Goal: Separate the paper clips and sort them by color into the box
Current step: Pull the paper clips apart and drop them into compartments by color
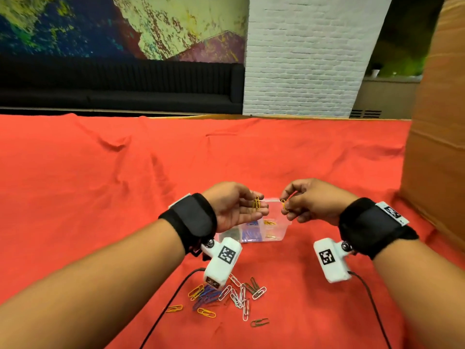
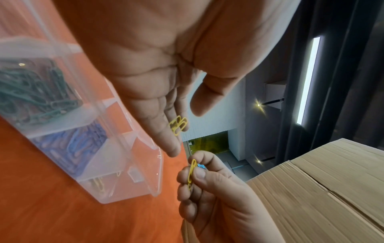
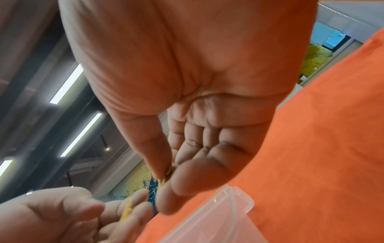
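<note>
My left hand (image 1: 253, 210) is held palm up above the clear compartment box (image 1: 284, 231), and two linked yellow clips (image 1: 256, 203) lie on its straight fingers. The left wrist view shows those clips (image 2: 178, 125) with the thumb apart from them. My right hand (image 1: 289, 207) pinches a single yellow clip (image 1: 284, 205) between thumb and forefinger (image 2: 199, 174), just right of the left fingertips. The box (image 2: 153, 180) holds green (image 2: 37, 92), blue (image 2: 79, 148) and yellow (image 2: 97, 182) clips in separate compartments. A mixed pile of clips (image 1: 234, 295) lies on the red cloth near me.
A large cardboard box (image 1: 437, 147) stands at the right edge of the table. Black cables (image 1: 171, 298) run from both wrist cameras across the red cloth (image 1: 100, 185). A dark sofa (image 1: 120, 91) and a white brick pillar (image 1: 307, 59) are beyond the table.
</note>
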`<state>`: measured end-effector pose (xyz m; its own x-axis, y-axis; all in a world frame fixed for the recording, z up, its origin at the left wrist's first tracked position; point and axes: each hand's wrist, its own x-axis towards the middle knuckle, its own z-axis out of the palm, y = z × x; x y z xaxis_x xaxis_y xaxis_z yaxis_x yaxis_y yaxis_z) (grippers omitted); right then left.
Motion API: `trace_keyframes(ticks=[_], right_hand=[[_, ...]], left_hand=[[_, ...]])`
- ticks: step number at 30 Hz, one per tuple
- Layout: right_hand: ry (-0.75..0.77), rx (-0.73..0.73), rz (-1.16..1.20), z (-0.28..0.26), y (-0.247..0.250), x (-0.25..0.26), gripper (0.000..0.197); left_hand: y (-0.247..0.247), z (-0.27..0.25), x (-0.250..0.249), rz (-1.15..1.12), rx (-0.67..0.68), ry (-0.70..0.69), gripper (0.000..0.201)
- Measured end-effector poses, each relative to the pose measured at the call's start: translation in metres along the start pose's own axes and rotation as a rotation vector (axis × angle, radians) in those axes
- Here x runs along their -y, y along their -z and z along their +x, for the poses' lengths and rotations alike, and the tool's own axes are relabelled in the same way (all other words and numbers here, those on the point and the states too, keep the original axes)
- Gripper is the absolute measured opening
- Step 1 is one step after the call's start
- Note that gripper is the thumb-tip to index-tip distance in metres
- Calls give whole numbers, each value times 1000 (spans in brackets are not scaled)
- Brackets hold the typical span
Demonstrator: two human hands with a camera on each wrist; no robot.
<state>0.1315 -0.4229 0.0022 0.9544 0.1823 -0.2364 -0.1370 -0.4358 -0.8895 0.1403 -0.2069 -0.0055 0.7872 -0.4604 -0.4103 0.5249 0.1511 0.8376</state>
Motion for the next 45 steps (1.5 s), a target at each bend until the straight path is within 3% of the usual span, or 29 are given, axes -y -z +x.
trace_keyframes(ticks=[10, 13, 15, 18, 21, 23, 26, 29, 33, 36, 38, 42, 45], right_hand=[[76, -93, -83, 16, -3, 1, 6], [128, -166, -199, 21, -2, -1, 15], [205, -245, -425, 21, 2, 0, 25], [321, -289, -607, 2, -10, 7, 24], [419, -77, -662, -27, -46, 16, 7], [442, 161, -784, -46, -77, 21, 3], [491, 368, -978, -63, -121, 18, 9], [483, 465, -1105, -60, -159, 15, 16], [516, 451, -1278, -53, -188, 9, 20], [545, 460, -1293, -58, -194, 1, 14], [537, 481, -1270, -62, -191, -3, 13], [433, 486, -1113, -64, -165, -2, 12], [377, 429, -844, -58, -138, 1, 7]], left_hand=[[-16, 7, -3, 63, 2, -1, 28], [-12, -6, -9, 181, -50, -116, 32], [0, -24, -12, 438, -87, -248, 27], [27, -63, -3, 1111, -37, -311, 14], [54, -94, 24, 1790, -34, -170, 17], [69, -108, 44, 1921, -23, -30, 24], [85, -119, 62, 1879, -11, 42, 28], [93, -122, 71, 1922, -5, -2, 20], [103, -120, 72, 1910, 20, -38, 12], [105, -115, 67, 1842, -77, -100, 10], [109, -110, 63, 1602, -122, -113, 8], [115, -102, 60, 916, -70, -22, 29], [108, -98, 62, 819, -67, 64, 29]])
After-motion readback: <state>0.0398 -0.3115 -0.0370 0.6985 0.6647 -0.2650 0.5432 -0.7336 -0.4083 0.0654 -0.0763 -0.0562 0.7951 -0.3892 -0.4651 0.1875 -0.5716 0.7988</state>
